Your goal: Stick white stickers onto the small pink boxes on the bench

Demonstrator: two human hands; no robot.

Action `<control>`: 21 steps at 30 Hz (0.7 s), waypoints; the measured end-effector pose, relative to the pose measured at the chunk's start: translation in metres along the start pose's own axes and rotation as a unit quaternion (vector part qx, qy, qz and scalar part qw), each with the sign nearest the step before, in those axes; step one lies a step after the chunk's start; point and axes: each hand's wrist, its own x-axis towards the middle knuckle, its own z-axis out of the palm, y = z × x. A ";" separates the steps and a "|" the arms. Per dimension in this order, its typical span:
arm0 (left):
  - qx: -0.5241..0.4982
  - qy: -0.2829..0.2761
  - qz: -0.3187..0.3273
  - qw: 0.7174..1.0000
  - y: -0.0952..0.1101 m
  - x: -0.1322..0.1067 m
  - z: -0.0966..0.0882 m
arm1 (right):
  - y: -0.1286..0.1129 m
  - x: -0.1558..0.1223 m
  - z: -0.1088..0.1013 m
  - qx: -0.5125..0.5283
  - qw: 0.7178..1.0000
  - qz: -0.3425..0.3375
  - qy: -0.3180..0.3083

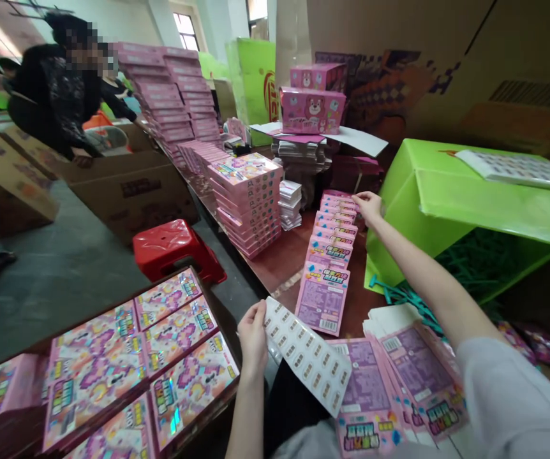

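Note:
My left hand (253, 335) is closed on the upper left edge of a white sheet of small oval stickers (308, 357), which tilts over my lap. Reaching forward, my right hand (369, 207) has thumb and finger pinched at the far end of a row of overlapping pink cards (335, 233); whatever lies between the fingertips is too small to make out. The nearest card in that row (323, 298) shows a purple printed back and a barcode. Close to my lap lie more loose purple-backed cards (358, 382), with a fanned pile of them (421, 363) to the right.
An open carton at lower left holds pink boxes (97, 347). Beyond stand a red stool (174, 248) and stacked pink boxes (249, 204). At right, a green bin (399, 204) contains teal plastic pieces (490, 261). A co-worker (59, 95) bends over a carton (136, 185).

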 end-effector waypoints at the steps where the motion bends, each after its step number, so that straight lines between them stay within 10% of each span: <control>1: 0.000 0.011 -0.002 1.000 -0.001 0.005 -0.003 | 0.007 0.017 0.006 -0.010 1.000 0.015 -0.008; 21: 0.036 0.042 -0.013 0.998 -0.005 0.038 -0.007 | 0.081 0.110 0.059 -0.167 0.973 -0.018 -0.161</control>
